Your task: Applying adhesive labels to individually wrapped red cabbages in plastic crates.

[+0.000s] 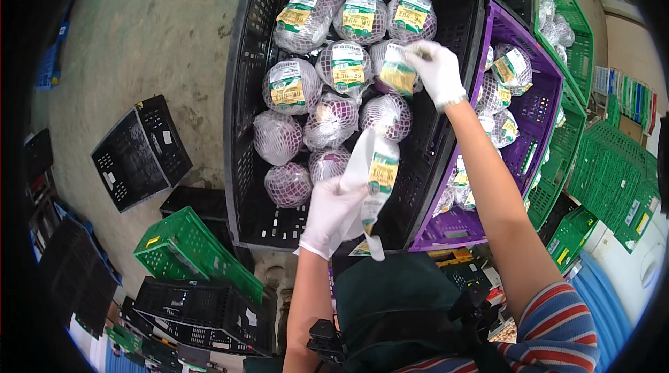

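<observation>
A black plastic crate [238, 111] before me holds several purple vegetables in white foam netting. The back ones bear green, white and yellow labels, such as a netted vegetable [347, 67] near the middle; the front ones, like a netted vegetable [287, 185] at lower left, show no label. My left hand [334, 216], in a white glove, grips a strip of labels [383, 174] on backing paper over the crate's front. My right hand [433, 67], also gloved, has its fingertips at the upper edge of a label [397, 72] on a netted vegetable at the right. Whether they pinch it is unclear.
A purple crate [444, 237] with labelled netted vegetables adjoins on the right, with green crates [567, 148] beyond. At left, an empty black crate [141, 153] lies on the concrete floor [157, 49]. Green [198, 252] and black crates [204, 310] are piled at lower left.
</observation>
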`<state>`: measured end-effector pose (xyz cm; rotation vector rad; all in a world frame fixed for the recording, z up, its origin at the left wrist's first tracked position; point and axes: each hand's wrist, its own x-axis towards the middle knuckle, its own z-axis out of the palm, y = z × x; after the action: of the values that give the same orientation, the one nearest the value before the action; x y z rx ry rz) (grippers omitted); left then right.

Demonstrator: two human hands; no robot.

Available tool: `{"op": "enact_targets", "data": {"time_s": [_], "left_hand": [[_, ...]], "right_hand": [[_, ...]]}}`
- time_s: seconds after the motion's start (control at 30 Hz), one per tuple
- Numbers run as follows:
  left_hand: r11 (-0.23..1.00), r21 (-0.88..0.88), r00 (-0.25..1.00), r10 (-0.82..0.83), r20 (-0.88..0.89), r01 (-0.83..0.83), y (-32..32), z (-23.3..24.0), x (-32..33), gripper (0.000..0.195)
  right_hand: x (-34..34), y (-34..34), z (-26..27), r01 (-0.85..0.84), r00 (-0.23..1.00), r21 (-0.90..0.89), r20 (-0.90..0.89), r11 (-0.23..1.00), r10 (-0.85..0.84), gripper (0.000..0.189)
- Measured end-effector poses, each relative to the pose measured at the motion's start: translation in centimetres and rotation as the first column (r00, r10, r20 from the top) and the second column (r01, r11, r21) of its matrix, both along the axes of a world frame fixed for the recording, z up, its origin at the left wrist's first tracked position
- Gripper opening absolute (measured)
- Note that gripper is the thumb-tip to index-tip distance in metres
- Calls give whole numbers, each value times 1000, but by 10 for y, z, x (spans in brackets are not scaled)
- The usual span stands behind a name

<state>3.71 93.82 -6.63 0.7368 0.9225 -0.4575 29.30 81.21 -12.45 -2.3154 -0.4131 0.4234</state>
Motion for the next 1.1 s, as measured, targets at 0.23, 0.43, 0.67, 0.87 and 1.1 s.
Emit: {"op": "enact_targets", "data": {"time_s": [0.23,0.43,0.67,0.87,1.1], "left_hand": [[991,134,1000,-12,13,10,-10,-11,-29,18],[985,164,996,40,78,-53,10,9,-23,16],[959,263,983,66,173,-111,31,34,-66,18],[944,304,982,-165,91,130,44,24,-91,35],[801,499,943,252,219,-330,37,36,-34,8]], "right_hand": [[1,22,-30,71,734,-283,664,956,142,33],[-18,5,-91,85,751,-344,639,935,167,33],[-83,32,19,-118,857,486,-391,866,336,36],[-139,24,56,-2,369,438,-836,899,407,37],[-167,32,72,-22,559,400,-755,916,343,16]]}}
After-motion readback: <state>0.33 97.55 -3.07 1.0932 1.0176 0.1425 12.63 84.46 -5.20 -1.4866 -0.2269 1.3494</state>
